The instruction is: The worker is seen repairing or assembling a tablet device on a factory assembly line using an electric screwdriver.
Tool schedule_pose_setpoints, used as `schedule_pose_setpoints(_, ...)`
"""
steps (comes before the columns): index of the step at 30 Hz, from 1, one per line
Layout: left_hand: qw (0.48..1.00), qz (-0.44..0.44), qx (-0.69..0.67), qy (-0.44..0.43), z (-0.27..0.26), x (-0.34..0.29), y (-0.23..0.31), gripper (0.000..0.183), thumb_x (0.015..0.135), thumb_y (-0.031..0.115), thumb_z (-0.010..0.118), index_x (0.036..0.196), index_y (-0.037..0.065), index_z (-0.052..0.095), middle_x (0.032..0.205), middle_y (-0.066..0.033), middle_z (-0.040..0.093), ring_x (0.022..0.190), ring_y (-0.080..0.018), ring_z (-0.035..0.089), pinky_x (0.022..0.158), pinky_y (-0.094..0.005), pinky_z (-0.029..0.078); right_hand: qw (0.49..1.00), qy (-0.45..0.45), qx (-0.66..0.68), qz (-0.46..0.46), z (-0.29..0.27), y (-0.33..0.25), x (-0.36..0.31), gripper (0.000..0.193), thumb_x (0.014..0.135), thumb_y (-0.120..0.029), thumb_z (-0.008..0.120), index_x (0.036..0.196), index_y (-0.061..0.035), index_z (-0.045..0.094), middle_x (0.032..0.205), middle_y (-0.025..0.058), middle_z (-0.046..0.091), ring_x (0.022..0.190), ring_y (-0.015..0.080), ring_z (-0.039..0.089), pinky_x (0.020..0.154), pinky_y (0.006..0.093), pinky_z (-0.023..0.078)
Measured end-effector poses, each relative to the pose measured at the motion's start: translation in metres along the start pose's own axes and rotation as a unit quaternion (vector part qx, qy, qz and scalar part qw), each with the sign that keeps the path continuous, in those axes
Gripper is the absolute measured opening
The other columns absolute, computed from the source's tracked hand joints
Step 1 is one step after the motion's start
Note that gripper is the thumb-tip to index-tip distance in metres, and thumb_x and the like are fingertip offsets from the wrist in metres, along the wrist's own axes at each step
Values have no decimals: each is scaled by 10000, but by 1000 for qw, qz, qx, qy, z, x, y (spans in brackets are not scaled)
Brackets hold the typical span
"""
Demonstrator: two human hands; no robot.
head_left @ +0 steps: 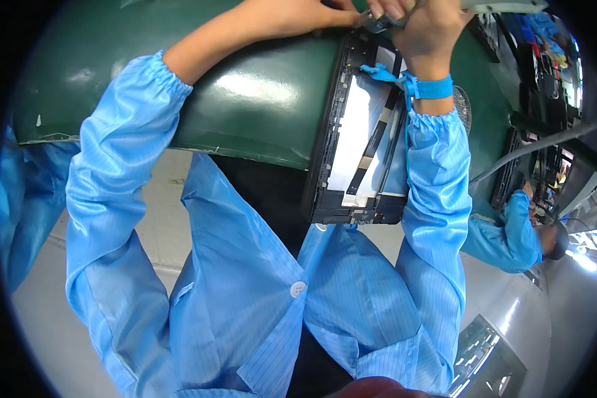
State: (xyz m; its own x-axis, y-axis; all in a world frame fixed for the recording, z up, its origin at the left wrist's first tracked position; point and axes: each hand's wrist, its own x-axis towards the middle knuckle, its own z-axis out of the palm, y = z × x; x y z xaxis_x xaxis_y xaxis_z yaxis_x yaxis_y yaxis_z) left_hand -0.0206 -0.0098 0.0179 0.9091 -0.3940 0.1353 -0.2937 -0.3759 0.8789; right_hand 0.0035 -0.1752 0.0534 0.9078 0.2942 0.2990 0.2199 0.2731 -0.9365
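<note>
A black-framed electronic panel (322, 159) with a shiny silver inside lies on the green table, its near end overhanging the edge. At its far end, my right hand (431, 33) is closed round a grey hand tool (511, 6), whose exact kind I cannot make out. The tool's metal tip is by the panel's far left corner. My left hand (292, 14) reaches to that same corner, thumb and fingers drawn together; what they pinch is hidden. A blue wrist strap (434, 87) circles my right wrist, its loose end over the panel.
The green table (259, 119) has a worn near edge. A grey cable (544, 146) crosses at the right. Beyond it, a co-worker's blue sleeve (511, 232) is beside more black frames (507, 169). Another person's blue clothing (33, 192) shows at the far left.
</note>
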Motion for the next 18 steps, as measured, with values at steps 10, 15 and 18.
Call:
schedule_pose_setpoints(10, 994, 36, -93, -36, 2, -2, -18, 343, 1009, 276, 674, 1044, -64, 691, 814, -52, 694, 667, -115, 603, 617, -309, 499, 999, 51, 11, -14, 12, -6, -8, 134, 1007, -123, 681, 912, -56, 615, 542, -14, 453, 393, 100, 432, 404, 276, 386)
schedule_pose_setpoints(15, 982, 100, 89, 137, 29, -71, 26, 351, 932, 321, 731, 1060, -3, 694, 1023, -161, 677, 957, -369, 664, 849, -415, 541, 998, 55, 38, 4, 1, -5, -6, 167, 994, -115, 698, 867, -45, 614, 548, -9, 469, 391, 98, 434, 399, 277, 386)
schedule_pose_setpoints(18, 964, 155, 210, 41, 59, -149, 61, 671, 833, 552, 773, 1258, 53, 633, 1340, -188, 586, 1179, -419, 590, 993, -544, 481, 997, 65, 29, 4, 23, -15, -8, 144, 977, -123, 726, 905, -35, 637, 555, 4, 502, 393, 98, 443, 400, 272, 392)
